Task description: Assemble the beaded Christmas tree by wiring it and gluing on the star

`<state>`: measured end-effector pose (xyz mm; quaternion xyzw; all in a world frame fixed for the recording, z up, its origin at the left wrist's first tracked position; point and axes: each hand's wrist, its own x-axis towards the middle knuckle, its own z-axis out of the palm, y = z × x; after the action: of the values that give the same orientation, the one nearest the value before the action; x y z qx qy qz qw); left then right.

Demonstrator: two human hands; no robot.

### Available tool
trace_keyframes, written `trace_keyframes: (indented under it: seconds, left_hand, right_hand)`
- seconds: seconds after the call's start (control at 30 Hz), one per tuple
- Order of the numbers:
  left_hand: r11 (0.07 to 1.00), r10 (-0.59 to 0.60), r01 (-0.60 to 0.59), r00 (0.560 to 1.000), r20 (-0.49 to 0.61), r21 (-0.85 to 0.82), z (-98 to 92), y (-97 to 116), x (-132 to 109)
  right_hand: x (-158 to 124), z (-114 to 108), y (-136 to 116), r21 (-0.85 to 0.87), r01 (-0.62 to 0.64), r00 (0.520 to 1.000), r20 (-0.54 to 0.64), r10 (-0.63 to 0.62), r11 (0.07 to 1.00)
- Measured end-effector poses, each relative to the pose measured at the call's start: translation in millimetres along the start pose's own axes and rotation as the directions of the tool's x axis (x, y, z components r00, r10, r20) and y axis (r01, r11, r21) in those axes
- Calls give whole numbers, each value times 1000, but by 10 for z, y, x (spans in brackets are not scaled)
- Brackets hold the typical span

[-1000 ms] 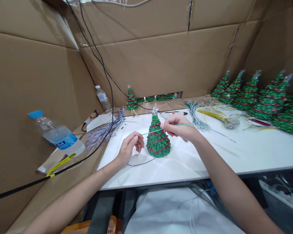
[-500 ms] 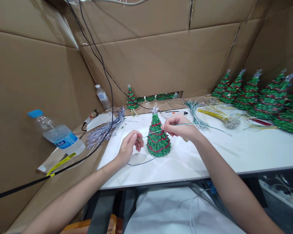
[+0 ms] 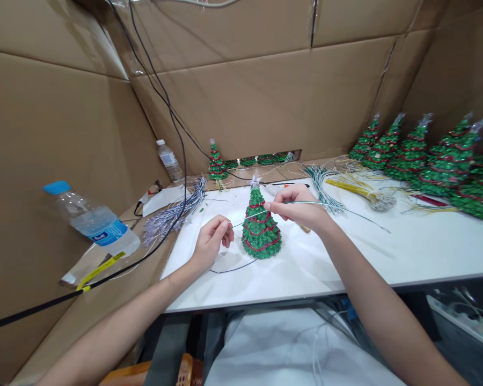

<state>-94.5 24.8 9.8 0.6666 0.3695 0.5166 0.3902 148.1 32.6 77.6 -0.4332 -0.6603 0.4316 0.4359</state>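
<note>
A small green Christmas tree (image 3: 261, 236) with red garlands and a clear star on top stands upright on the white board (image 3: 330, 268). In front of it a thin green-and-white wire (image 3: 254, 215) runs from hand to hand. My right hand (image 3: 295, 206) pinches the wire beside the tree's upper half, and the wire's tail trails off to the right. Left of the tree, my left hand (image 3: 215, 238) is closed on the wire's other end; its fingertips are partly hidden. A dark wire (image 3: 235, 269) curves on the board from the tree's base toward my left wrist.
Several more trees (image 3: 414, 155) stand at the right. Bundles of green wires (image 3: 324, 187), yellow wires (image 3: 358, 193) and purple-white wires (image 3: 177, 206) lie around the board. Two water bottles (image 3: 104, 228) are at the left. A black cable (image 3: 173, 115) hangs down before the cardboard wall (image 3: 245, 96).
My right hand has shifted slightly up and left, and the wire's tail at the right has dipped and swung outward. My left hand and the tree are nearly unchanged.
</note>
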Motion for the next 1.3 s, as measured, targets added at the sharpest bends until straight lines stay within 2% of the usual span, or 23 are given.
trace_keyframes:
  seconds: [0.2,0.43,0.6,0.73,0.87,1.0,1.3]
  left_hand:
    - [999,38,-38,999,2,30,-9,-9,-22]
    - [995,79,-82,996,46,63,-17,-14,-42]
    - [992,101,-106,993,61,74,-10,-7,-39]
    - [990,116,-121,992,56,79,-3,0,-42]
    - [988,127,-130,991,43,84,-3,-11,-49]
    - [987,125,-130,991,50,95,-8,-23,-54]
    - [979,116,-128,990,81,160,-21,-4,-65]
  right_hand:
    - [7,6,4,-5,70,995,-75,-70,998]
    - [27,9,63,-22,150,983,-104,-151,988]
    - [15,18,49,14,142,989,-51,-142,990]
    - [14,24,70,42,90,992,84,-94,995]
    - [16,24,93,-5,72,978,199,-69,997]
    - [22,27,105,-27,54,981,188,-48,998]
    - [11,35,101,8,106,985,138,-106,994]
